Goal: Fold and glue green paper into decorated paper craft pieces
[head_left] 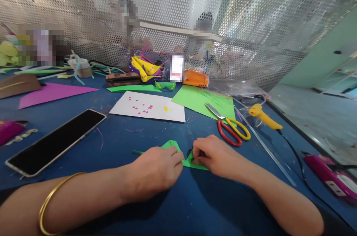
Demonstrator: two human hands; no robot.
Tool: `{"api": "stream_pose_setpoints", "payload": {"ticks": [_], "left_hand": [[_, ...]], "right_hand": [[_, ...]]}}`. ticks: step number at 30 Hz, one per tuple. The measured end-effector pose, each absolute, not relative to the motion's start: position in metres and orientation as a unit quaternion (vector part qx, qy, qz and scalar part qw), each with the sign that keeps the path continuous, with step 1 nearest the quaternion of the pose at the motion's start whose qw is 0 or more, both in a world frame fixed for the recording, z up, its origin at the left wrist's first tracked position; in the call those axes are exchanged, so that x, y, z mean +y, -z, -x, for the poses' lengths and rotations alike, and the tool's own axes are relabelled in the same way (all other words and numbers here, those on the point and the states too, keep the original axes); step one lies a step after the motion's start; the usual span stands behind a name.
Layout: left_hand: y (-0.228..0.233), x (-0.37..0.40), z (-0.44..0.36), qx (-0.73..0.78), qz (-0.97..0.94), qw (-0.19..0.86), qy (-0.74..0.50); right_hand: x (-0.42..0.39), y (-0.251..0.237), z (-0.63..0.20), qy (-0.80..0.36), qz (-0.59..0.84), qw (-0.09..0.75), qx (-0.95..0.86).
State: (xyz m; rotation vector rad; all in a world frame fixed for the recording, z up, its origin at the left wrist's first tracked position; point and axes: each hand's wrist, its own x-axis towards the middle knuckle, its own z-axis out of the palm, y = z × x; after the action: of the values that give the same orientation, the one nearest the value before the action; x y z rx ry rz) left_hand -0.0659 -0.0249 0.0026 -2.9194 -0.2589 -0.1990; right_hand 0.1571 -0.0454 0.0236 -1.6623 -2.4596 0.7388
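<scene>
A small folded piece of green paper (186, 161) lies on the blue table (117, 143) in front of me. My left hand (156, 171) pinches its left part with fingertips closed on a fold. My right hand (214, 156) presses and grips its right part. Both hands cover much of the paper; only a green tip above the left hand and a wedge between the hands show. A gold bangle (51, 200) sits on my left forearm.
A phone (55, 141) lies at the left. Red-and-yellow scissors (231, 126) rest on a green sheet (200, 100), a white sheet (147, 106) with pink dots beside it. A yellow glue gun (263, 116), magenta paper (52, 92) and a perforated metal screen (178, 12) behind.
</scene>
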Motion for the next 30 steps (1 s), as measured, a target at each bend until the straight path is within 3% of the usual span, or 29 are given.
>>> {"api": "stream_pose_setpoints", "payload": {"ticks": [8, 15, 22, 30], "left_hand": [[0.004, -0.022, 0.071, -0.086, 0.985, 0.064, 0.134], [0.009, -0.021, 0.067, -0.091, 0.981, 0.096, 0.145], [0.005, -0.016, 0.067, -0.108, 0.984, 0.087, 0.111], [0.004, -0.021, 0.067, -0.111, 0.989, 0.080, 0.056]], "right_hand": [[-0.050, -0.017, -0.161, -0.242, 0.555, 0.082, -0.791], [-0.049, -0.019, -0.160, -0.259, 0.560, 0.098, -0.781], [-0.045, -0.009, -0.160, -0.250, 0.575, 0.138, -0.767], [-0.047, -0.009, -0.160, -0.229, 0.570, 0.125, -0.779]]}}
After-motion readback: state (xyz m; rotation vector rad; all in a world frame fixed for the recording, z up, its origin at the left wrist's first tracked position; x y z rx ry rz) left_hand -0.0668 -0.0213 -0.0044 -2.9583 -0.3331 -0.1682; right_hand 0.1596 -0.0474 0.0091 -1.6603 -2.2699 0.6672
